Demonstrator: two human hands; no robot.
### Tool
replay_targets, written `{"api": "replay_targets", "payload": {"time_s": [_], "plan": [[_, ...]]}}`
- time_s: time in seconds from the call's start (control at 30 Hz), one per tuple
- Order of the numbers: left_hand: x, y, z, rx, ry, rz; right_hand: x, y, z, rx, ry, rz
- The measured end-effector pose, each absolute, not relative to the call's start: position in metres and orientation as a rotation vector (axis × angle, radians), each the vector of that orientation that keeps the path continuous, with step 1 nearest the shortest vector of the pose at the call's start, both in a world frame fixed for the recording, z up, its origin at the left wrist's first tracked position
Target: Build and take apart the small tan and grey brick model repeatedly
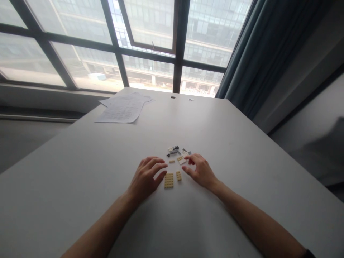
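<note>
My left hand [148,176] hovers or rests at the left of a small group of toy bricks, its fingers apart and nothing in them. Close to its thumb lies a tan studded plate [169,180]. Beside that plate is a narrower tan brick [178,176]. A tiny tan piece [172,161] sits a little farther off, between the hands. On the right, my right hand [199,170] has its thumb and fingers parted, close to a tan and white piece [181,159]. Behind are several white, grey and black pieces [173,150]; my right fingertips partly cover those at the right.
A long white table [228,143] stretches toward the window [150,61]. Loose printed sheets [120,109] overlap at its far left. Two round cable holes are near the far edge, one of them this dark hole [173,97]. A blue-grey curtain [258,53] hangs along the right.
</note>
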State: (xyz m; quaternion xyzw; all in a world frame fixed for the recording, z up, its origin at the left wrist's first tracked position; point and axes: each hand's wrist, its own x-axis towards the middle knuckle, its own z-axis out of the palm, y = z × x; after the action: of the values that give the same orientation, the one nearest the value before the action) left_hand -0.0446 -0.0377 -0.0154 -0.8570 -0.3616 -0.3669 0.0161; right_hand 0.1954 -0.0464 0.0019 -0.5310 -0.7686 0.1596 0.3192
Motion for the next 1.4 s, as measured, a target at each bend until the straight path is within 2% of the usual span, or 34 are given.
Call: {"api": "replay_targets", "payload": {"time_s": [0.27,0.73,1.2,1.4], "plan": [[-0.045,-0.034,-0.02,-2.636,-1.183,-1.187,0.224,-0.009,0.002,-1.572,-2.037,0.35],[-0.042,-0.036,-0.018,-2.672,-1.164,-1.14,0.166,-0.01,0.0,-1.76,-2.199,0.028],[-0.042,-0.036,-0.019,-2.7,-1.163,-1.153,0.177,-0.011,-0.005,-1.563,-2.122,0.275],[-0.041,-0.037,-0.016,-2.689,-1.15,-1.138,0.195,-0.03,0.009,-1.098,-2.329,0.516]]}}
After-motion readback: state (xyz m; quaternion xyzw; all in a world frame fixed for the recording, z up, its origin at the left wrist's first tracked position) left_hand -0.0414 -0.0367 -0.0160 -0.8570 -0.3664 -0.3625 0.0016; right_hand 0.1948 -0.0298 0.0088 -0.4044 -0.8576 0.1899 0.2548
